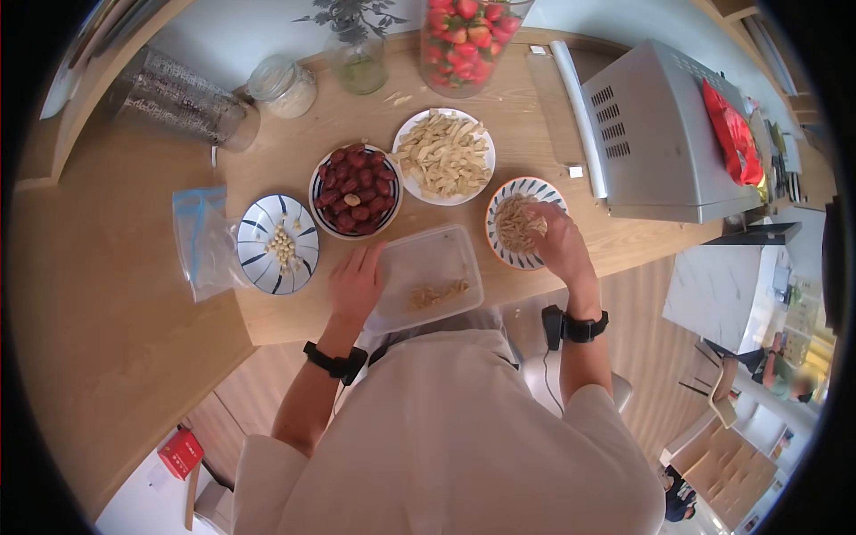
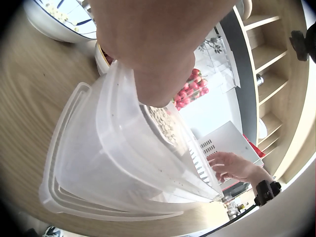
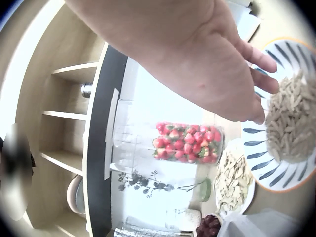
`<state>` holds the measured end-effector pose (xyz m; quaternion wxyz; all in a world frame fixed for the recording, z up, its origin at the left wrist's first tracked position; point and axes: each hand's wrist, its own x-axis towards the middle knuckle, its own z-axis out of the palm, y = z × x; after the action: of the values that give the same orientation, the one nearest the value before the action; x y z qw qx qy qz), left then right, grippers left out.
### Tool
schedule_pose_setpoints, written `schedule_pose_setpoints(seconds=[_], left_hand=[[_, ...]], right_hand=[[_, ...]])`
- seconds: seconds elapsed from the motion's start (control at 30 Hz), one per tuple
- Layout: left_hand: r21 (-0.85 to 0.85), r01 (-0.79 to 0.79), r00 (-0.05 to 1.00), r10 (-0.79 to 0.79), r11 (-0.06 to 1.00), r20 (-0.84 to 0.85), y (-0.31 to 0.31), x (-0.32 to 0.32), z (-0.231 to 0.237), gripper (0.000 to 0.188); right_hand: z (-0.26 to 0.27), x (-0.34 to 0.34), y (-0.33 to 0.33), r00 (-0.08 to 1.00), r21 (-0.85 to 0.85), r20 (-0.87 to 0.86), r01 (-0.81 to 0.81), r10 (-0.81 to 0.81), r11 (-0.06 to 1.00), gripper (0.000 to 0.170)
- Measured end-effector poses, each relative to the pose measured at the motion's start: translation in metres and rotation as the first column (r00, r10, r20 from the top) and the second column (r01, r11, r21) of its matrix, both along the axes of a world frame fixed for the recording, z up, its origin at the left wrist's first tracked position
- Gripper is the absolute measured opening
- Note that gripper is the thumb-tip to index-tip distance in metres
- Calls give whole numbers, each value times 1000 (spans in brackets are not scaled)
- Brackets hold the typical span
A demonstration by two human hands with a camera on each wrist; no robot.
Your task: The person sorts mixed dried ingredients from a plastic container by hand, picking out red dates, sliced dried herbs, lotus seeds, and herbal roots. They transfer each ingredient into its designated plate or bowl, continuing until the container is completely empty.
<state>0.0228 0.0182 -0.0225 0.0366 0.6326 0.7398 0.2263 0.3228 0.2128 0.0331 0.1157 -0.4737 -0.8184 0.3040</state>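
A clear plastic container (image 1: 426,254) holds a few small pale pieces near its front side. My left hand (image 1: 357,281) grips its left wall, and the left wrist view shows the hand (image 2: 153,64) over the rim of the container (image 2: 98,148); some fingers are hidden. On the right, a bowl with an orange rim (image 1: 493,241) holds pale elongated pieces (image 3: 291,121). Above them is my right hand (image 1: 563,245), fingers slightly bent and spread, with nothing visible between them (image 3: 212,69).
Left of the container stand a bowl of red dates (image 1: 355,192), a blue-striped dish (image 1: 254,241) and a plastic bag (image 1: 198,241). Behind are a plate of pale slices (image 1: 446,156), a strawberry container (image 1: 465,45), jars (image 1: 283,86) and a vase. A silver appliance (image 1: 646,134) stands right.
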Motion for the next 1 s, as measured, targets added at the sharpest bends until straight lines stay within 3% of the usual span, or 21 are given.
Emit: schedule_pose_setpoints(seconds=[0.07,0.13,0.2,0.27,0.4,0.47,0.57,0.6,0.67,0.8,0.9,0.97,1.0], left_hand=[[9,-6,1000,6,1000,3,0,0,0,44],[21,-8,1000,8,1000,9,-1,0,-2,45],[34,-8,1000,7,999,11,-1,0,-6,45],[49,-9,1000,8,999,18,-2,0,-6,46],[18,-17,1000,17,1000,13,-4,-2,-10,49],[-34,-34,999,33,999,-28,-4,1,-7,47],[-86,-70,995,64,994,-70,-5,5,-4,43],[-85,-79,995,73,993,-72,-5,6,-3,42],[-58,-87,995,83,995,-58,-4,7,-2,41],[0,-79,996,79,997,-28,-4,6,-5,38],[-19,-79,997,78,997,-25,-4,7,-9,38],[-21,-74,997,73,997,-15,-4,7,-11,39],[-31,-65,998,65,997,0,-5,6,-13,39]], right_hand=[[19,-22,-12,999,-32,26,37,-36,999,34],[30,-50,-27,993,-236,47,-97,110,967,30],[17,-73,-49,946,-217,126,-269,300,938,24],[-12,-91,-72,845,-95,222,-478,487,873,28],[-51,-129,-104,810,-172,377,-415,449,893,39],[-50,-147,-105,726,-389,562,-189,395,901,52],[-44,-153,-110,777,-341,549,-129,309,931,67],[-42,-156,-112,768,-339,555,-143,320,930,67],[-25,-167,-116,708,-407,646,3,286,913,74],[-62,-154,-135,721,-273,640,-106,263,956,64],[-68,-153,-145,790,-230,520,-236,325,944,53],[-73,-157,-144,709,-219,556,-379,434,899,36],[-75,-158,-144,710,-212,555,-384,434,899,36]])
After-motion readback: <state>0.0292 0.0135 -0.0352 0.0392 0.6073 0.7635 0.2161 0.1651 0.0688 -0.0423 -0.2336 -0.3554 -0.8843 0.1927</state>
